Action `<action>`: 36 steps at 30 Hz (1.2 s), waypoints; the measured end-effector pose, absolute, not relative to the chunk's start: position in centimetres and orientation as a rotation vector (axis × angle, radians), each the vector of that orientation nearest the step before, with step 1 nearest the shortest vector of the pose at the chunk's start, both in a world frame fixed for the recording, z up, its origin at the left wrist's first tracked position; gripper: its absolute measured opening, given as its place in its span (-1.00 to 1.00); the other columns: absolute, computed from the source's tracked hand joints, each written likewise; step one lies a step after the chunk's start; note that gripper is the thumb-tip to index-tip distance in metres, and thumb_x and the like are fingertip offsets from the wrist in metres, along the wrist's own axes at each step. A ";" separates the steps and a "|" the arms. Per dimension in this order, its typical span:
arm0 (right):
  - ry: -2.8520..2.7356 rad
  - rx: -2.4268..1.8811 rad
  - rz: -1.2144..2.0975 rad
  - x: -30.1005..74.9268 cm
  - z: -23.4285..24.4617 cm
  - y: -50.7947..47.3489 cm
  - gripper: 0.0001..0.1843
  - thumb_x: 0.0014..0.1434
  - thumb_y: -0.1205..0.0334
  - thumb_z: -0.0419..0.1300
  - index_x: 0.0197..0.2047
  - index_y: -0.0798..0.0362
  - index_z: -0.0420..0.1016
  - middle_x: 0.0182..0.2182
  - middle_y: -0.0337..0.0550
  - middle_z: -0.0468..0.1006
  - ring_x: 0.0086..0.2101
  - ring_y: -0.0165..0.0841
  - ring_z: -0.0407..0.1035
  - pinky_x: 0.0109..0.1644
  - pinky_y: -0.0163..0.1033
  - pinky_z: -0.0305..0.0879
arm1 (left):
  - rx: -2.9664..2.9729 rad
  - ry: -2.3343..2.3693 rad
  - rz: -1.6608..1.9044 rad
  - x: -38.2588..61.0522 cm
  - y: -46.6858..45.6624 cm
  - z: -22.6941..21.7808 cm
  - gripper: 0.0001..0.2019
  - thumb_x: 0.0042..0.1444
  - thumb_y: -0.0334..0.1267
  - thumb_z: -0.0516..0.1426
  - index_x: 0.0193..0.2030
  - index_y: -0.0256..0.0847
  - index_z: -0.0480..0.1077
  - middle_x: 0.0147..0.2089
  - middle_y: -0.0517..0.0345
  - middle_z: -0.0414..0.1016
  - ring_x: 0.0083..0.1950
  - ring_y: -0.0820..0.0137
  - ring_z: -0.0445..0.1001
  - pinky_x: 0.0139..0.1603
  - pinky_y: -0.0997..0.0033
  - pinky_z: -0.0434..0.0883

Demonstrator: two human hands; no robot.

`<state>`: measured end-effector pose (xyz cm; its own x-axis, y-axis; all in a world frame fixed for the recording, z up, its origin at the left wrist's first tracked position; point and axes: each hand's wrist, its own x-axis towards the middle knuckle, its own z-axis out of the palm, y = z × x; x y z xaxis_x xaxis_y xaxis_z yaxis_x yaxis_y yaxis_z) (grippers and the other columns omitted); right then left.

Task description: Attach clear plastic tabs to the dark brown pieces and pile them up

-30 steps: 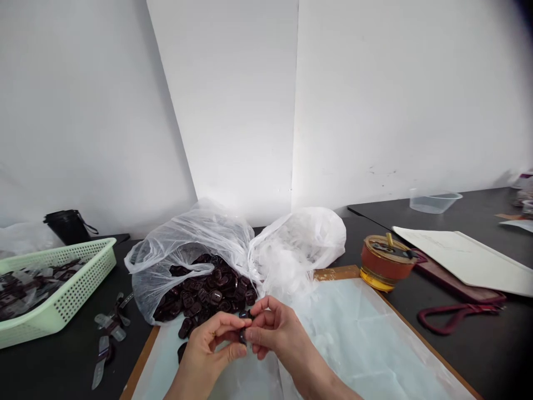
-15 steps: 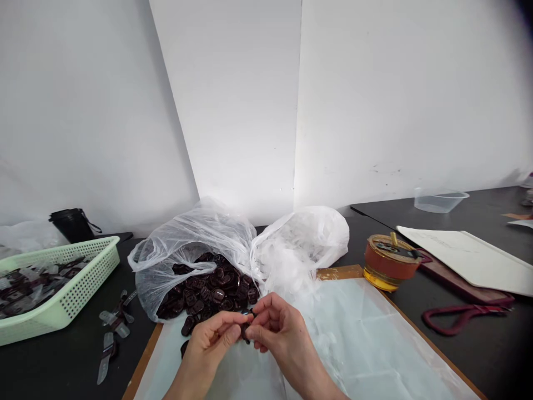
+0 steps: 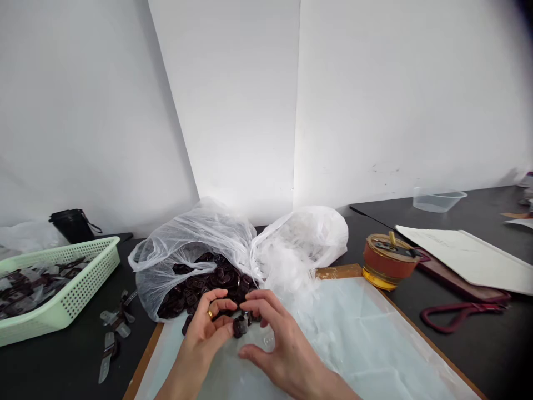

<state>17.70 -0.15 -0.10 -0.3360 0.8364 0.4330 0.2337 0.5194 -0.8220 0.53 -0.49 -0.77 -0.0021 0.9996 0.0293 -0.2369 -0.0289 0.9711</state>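
Note:
Between the thumb and fingers of my left hand point(image 3: 208, 336), which wears a ring, is a small dark brown plastic buckle point(image 3: 240, 326). My right hand point(image 3: 283, 344) is beside it with thumb and fingers spread apart, curved round the buckle's right side; its fingertips partly hide what lies behind. Just beyond both hands, a heap of similar dark brown buckles point(image 3: 220, 280) spills from a clear plastic bag point(image 3: 166, 250). A second bag point(image 3: 328, 230), holding clear plastic pieces, stands open to its right, with some pieces spilling onto the covered board point(image 3: 383, 344).
A green basket point(image 3: 89, 276) at left holds buckles with clear straps; several similar pieces point(image 3: 109, 355) lie beside it. A black cup point(image 3: 73, 225) stands behind. At right are an amber round container point(image 3: 389, 261), red-handled scissors point(image 3: 447, 319), a white pad point(image 3: 466, 255) and a clear tub point(image 3: 439, 200).
My right hand's fingers have parted from their pinch and spread open. My left hand has shifted slightly left, its fingers raised, with the buckle now showing more fully.

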 end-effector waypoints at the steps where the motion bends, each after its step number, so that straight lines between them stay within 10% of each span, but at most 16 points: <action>1: -1.881 -0.878 0.790 17.7 -0.2 -0.1 -0.41 -0.11 0.51 0.42 0.00 -0.05 0.47 0.01 -0.13 0.45 -0.08 -0.26 0.37 -0.05 -0.22 0.34 | 1.034 0.996 1.317 0.6 -0.5 -0.7 -0.50 -0.05 -0.24 0.34 0.03 -0.06 0.30 -0.15 0.15 0.45 -0.27 0.37 0.47 -0.25 0.38 0.36; 11: -1.965 -0.996 0.532 17.7 -0.1 0.4 -0.67 -0.13 0.52 0.43 -0.27 0.04 0.56 -0.35 -0.17 0.53 -0.25 -0.22 0.37 -0.22 -0.19 0.32 | 1.009 1.037 1.282 -0.7 -0.2 0.1 -0.56 -0.08 -0.35 0.32 -0.04 -0.02 0.35 -0.35 0.36 0.32 -0.38 0.50 0.30 -0.30 0.49 0.26; 19: -1.991 -0.971 0.442 17.9 -0.4 0.3 -0.69 -0.07 0.45 0.43 -0.22 0.04 0.57 -0.36 -0.14 0.54 -0.28 -0.22 0.37 -0.26 -0.20 0.31 | 1.084 0.940 1.028 0.1 -0.8 -0.1 -0.90 0.17 -0.23 0.20 -0.23 -0.19 0.47 -0.24 0.15 0.43 -0.17 0.34 0.35 -0.10 0.34 0.33; 23: -2.001 -0.979 0.399 17.6 -0.6 0.2 -0.74 -0.02 0.41 0.40 -0.23 0.00 0.56 -0.39 -0.18 0.51 -0.30 -0.24 0.35 -0.28 -0.21 0.28 | 1.168 0.961 1.010 0.4 -0.9 -0.2 -0.70 0.17 -0.13 0.20 -0.50 -0.23 0.35 -0.39 0.19 0.38 -0.32 0.39 0.25 -0.24 0.41 0.29; 36: -2.024 -0.958 0.272 17.5 -0.4 -0.1 -0.72 -0.08 0.54 0.20 -0.30 0.02 0.43 -0.37 -0.17 0.47 -0.30 -0.24 0.32 -0.34 -0.22 0.22 | 0.917 0.852 1.085 0.6 -1.2 0.0 -0.70 0.11 -0.17 0.27 -0.52 -0.20 0.30 -0.44 0.24 0.33 -0.37 0.42 0.26 -0.23 0.36 0.41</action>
<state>17.52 -0.11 -0.37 -0.3384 0.7153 0.6115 0.5288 0.6820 -0.5052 0.64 -1.15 0.02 0.2470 0.9617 -0.1189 -0.3436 0.2017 0.9172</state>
